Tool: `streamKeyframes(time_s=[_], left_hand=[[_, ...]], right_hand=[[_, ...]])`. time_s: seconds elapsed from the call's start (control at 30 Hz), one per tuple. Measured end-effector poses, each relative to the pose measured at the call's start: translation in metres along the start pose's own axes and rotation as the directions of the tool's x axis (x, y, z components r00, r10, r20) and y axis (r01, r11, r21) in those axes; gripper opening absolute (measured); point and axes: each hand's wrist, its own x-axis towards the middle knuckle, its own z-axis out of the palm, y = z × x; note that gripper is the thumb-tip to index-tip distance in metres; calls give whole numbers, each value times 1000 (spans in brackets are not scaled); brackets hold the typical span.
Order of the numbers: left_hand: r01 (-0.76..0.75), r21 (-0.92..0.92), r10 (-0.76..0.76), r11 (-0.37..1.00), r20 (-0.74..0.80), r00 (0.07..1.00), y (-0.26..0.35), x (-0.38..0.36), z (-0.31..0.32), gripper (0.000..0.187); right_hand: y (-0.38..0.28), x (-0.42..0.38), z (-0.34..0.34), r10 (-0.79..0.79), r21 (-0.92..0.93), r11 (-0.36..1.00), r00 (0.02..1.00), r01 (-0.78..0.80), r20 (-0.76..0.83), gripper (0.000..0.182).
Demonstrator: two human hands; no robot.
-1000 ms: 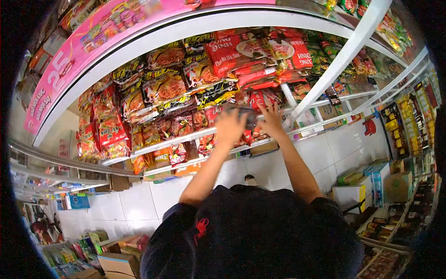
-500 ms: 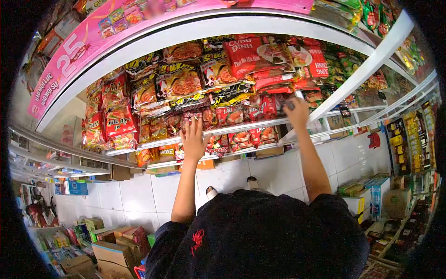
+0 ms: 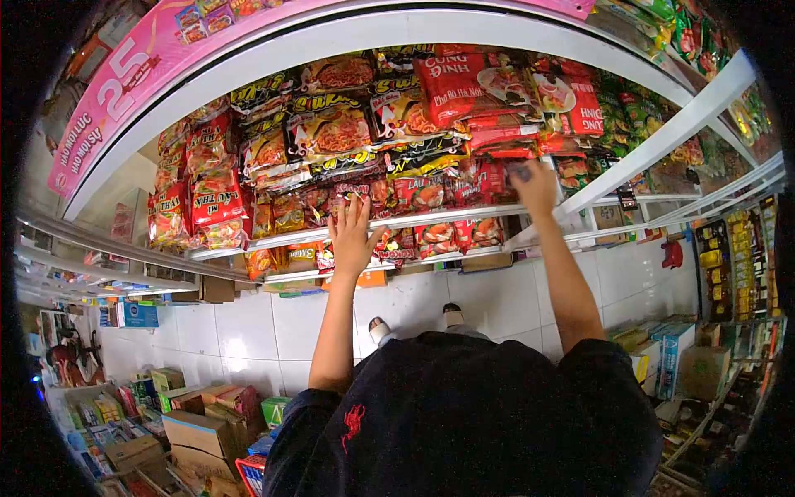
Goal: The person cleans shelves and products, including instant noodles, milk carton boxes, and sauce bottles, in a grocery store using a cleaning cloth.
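Observation:
My left hand (image 3: 354, 238) lies with fingers spread at the white shelf edge (image 3: 447, 217), its fingertips touching a small red noodle packet (image 3: 352, 192). My right hand (image 3: 537, 189) is curled round a small dark thing (image 3: 520, 175), blurred and partly covered by the fingers, at the right end of the row of red hotpot-noodle packets (image 3: 420, 195). Behind them are stacked black noodle packs (image 3: 330, 128). Large red pho packs (image 3: 472, 87) lie piled just beyond my right hand.
Red noodle packets (image 3: 217, 203) fill the shelf's left end. A white slanted post (image 3: 662, 132) stands right of my right hand. White floor tiles (image 3: 248, 331) lie below the shelf. Cardboard boxes (image 3: 199, 443) are behind me at left, more cartons (image 3: 675, 356) at right.
The view has shifted slightly, so the shelf sits a little higher in the picture. Both hands stay at nearly the same places along the shelf; the right one still has the dark thing.

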Motion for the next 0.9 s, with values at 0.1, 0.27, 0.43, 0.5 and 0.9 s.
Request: streamKeyframes(time_s=[0.1, 0.27, 0.43, 0.5, 0.9], left_hand=[[16, -6, -16, 1000, 13, 1000, 1, 0, 1, 60], [15, 15, -15, 1000, 14, 1000, 0, 0, 2, 61], [15, 7, -16, 1000, 16, 1000, 1, -1, 0, 61], [14, 4, -14, 1000, 14, 1000, 0, -1, 0, 61], [26, 0, -26, 1000, 61, 998, -1, 0, 0, 63]], right_hand=[[-3, 1, -6, 110, -109, 986, 986, -124, -126, 33], [-95, -46, 20, -65, -70, 996, 997, 62, -35, 31], [-95, -54, 7, -279, 173, 950, 956, 261, 93, 32], [-56, -32, 2, -169, 27, 985, 984, 168, 55, 32], [-110, -59, 17, -118, -43, 992, 993, 116, -27, 39]])
